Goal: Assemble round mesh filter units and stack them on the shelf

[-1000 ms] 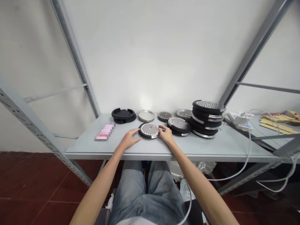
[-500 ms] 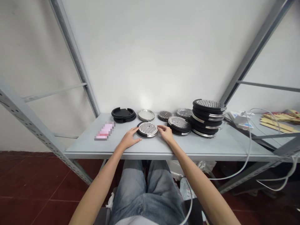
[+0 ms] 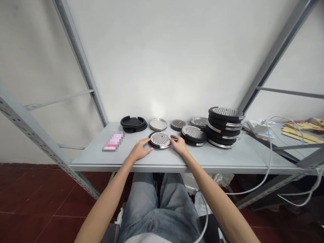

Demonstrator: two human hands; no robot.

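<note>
A round perforated metal disc with a black rim (image 3: 160,139) lies flat on the table in front of me. My left hand (image 3: 140,149) grips its left side, fingertips on the rim and thumb at the near left edge. At the right rim, the fingers of my right hand (image 3: 178,143) are bent together and pinch the edge. Just right of that hand sits a short stack of similar perforated discs (image 3: 193,135). Behind the held disc are a pile of shiny metal rings or plates (image 3: 158,124) and a small stack of perforated metal inserts (image 3: 178,125).
On the grey table (image 3: 88,158) stand a stack of black round bases (image 3: 133,124), a tall stack of finished-looking discs (image 3: 225,126) and more metal rings (image 3: 199,122). A blurred pink item (image 3: 113,141) lies left. A white cable (image 3: 269,158) hangs over the right side.
The fingers of my right hand have shifted slightly along the disc's right rim. Otherwise the hands and the disc stay nearly in place.
</note>
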